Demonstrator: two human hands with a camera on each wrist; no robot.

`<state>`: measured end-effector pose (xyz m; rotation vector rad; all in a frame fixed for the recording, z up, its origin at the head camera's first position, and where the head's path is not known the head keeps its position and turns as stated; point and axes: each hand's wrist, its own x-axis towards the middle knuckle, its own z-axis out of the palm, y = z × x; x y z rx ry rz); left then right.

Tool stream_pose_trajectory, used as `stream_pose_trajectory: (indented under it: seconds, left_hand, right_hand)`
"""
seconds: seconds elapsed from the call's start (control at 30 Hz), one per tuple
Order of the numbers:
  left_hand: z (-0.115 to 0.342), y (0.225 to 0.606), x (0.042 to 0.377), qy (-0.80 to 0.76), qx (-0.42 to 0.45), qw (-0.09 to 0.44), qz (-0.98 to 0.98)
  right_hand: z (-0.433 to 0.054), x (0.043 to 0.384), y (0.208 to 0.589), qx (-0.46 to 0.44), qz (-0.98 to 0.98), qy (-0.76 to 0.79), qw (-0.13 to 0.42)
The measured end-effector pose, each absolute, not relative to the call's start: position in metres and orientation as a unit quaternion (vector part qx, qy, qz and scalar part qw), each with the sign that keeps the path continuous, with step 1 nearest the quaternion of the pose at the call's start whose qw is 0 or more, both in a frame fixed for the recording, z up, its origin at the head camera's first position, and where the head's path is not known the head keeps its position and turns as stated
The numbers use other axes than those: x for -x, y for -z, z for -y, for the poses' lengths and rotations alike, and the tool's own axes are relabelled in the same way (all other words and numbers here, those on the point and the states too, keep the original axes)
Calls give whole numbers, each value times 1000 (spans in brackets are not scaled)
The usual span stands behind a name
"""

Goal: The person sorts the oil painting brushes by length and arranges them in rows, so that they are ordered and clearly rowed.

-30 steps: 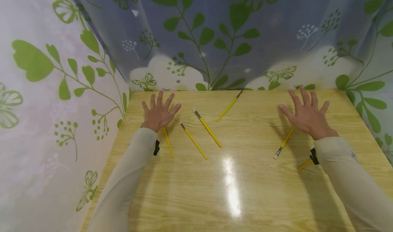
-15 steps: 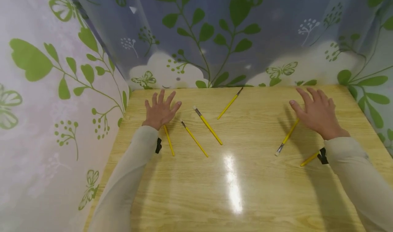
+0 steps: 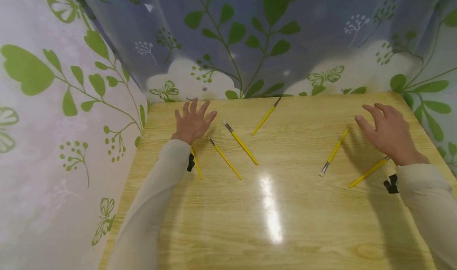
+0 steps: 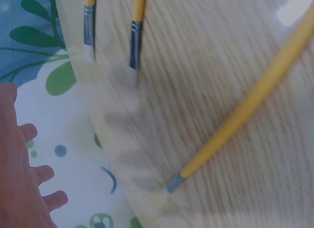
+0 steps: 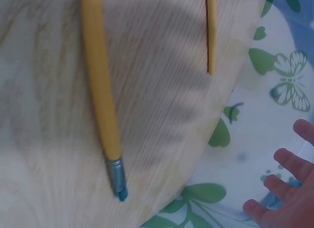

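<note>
In the head view my left hand (image 3: pixel 192 122) hovers over the table's far left, fingers spread and holding nothing. A thin yellow paintbrush (image 3: pixel 197 166) lies below its wrist, the bristle end hidden there; the left wrist view shows its metal ferrule (image 4: pixel 175 183). My right hand (image 3: pixel 390 133) is above the far right, fingers loosely bent, with nothing in it. Beneath it lies a thicker yellow paintbrush (image 3: pixel 367 174), partly covered by the wrist; its bluish tip (image 5: pixel 121 192) appears in the right wrist view. Just left of that hand another flat paintbrush (image 3: pixel 334 153) rests with bristles toward me.
Between the hands lie a slim paintbrush (image 3: pixel 226 161), a wider white-bristled paintbrush (image 3: pixel 242 145) and a dark-tipped paintbrush (image 3: pixel 265 117) by the back edge. The wooden table (image 3: pixel 221 218) meets a leaf-patterned curtain (image 3: pixel 314 35) behind and on both sides.
My right hand has moved to the right, uncovering the flat paintbrush's handle end and more of the thicker one, its fingers less spread. My left hand has shifted slightly rightward. The paintbrushes stay put.
</note>
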<state>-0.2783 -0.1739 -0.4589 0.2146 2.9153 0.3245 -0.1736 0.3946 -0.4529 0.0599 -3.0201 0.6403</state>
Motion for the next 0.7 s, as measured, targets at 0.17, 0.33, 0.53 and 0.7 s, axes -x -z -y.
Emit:
stream_pose_trajectory:
  seconds: [0.17,0.33,0.53,0.7]
  left_hand:
    - [162,453,281,-113,-81,98,-985]
    - [146,446,285,-116,-93,94,-984]
    - [126,444,296,-108,-104,98,-984]
    - [108,441,300,-111,-113,92,-983]
  right_hand:
    - [-402,162,456,0,976,-214,26]
    - [-407,151,464,39,976,-210,30]
    - [-415,138,470,63,972,-220,44]
    - [-417,126,476,88,970,-221,60]
